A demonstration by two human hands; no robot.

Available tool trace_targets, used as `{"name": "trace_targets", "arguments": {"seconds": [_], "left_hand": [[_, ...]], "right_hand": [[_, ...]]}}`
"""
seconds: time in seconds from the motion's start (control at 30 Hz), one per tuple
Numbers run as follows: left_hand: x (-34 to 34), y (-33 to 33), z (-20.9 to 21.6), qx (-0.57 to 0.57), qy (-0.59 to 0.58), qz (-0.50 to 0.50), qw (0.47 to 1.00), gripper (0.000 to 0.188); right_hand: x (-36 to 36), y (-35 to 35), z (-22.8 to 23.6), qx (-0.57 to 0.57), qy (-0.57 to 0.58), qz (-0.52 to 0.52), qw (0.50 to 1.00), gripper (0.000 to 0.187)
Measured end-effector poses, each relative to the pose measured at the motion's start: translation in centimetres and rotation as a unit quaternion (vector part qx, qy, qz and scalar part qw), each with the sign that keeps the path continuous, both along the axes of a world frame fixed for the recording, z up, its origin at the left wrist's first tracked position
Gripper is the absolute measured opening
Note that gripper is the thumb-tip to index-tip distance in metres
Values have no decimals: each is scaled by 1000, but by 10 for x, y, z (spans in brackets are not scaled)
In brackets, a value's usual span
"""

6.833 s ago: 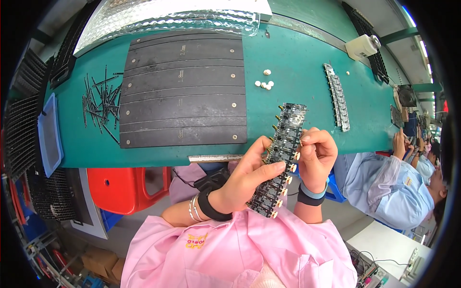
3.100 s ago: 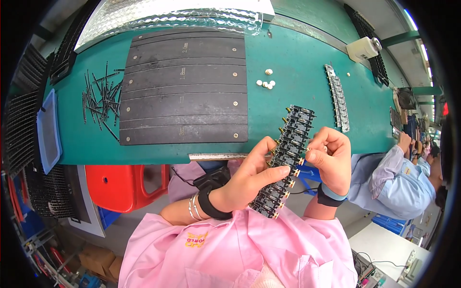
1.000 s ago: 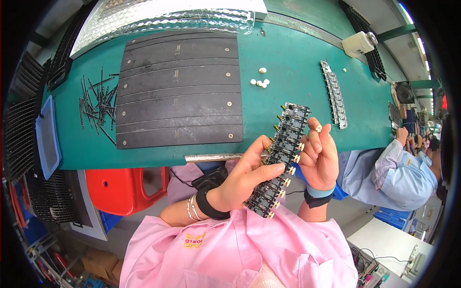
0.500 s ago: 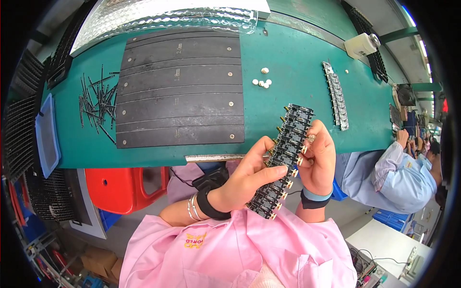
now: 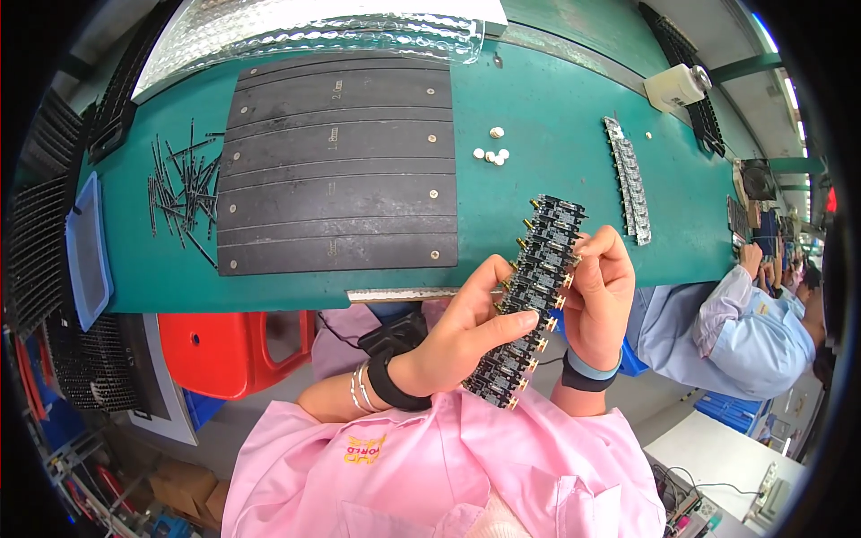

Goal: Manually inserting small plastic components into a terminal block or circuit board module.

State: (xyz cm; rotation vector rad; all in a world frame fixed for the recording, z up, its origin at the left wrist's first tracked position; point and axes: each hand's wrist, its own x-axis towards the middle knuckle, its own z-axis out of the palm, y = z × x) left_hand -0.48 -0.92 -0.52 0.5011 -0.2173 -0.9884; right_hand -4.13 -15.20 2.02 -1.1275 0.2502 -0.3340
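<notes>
A long black panel of joined circuit boards hangs tilted before my chest, with brass-coloured pins along its left edge and gold tabs along its right. My left hand is closed round its left side, the thumb flat across its face. At the upper right edge, my right hand makes a pinch with thumb and forefinger beside the gold tabs. Whatever lies between those fingertips is too small to make out. A second strip of boards rests on the green bench to the right.
A dark grooved plate is screwed down left of centre. Thin black strips lie heaped beside it, near a blue tray. Small white rounds sit beyond my hands. A white bottle stands far right; a co-worker sits rightward.
My right hand has shifted slightly up, and its thumb and forefinger have come together at the panel's upper right edge. The left hand and the panel stay almost where they were.
</notes>
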Motion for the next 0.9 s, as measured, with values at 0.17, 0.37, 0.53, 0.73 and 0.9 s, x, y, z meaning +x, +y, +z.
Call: {"name": "trace_targets", "arguments": {"seconds": [0.17,0.37,0.53,0.73,0.9], "left_hand": [[1,0,4,22,-15,-5,1000,21],[0,0,2,18,-29,-3,999,20],[-1,-1,3,25,-38,2,999,20],[1,0,5,21,-29,-17,999,20],[-1,-1,3,8,-39,2,999,20]], "right_hand": [[-2,-5,6,-51,14,12,999,17],[-4,-8,6,-58,17,14,998,18],[-3,-9,6,-80,15,12,997,19],[-3,-12,7,-78,20,37,996,19],[-4,-12,5,-20,15,47,999,19]]}}
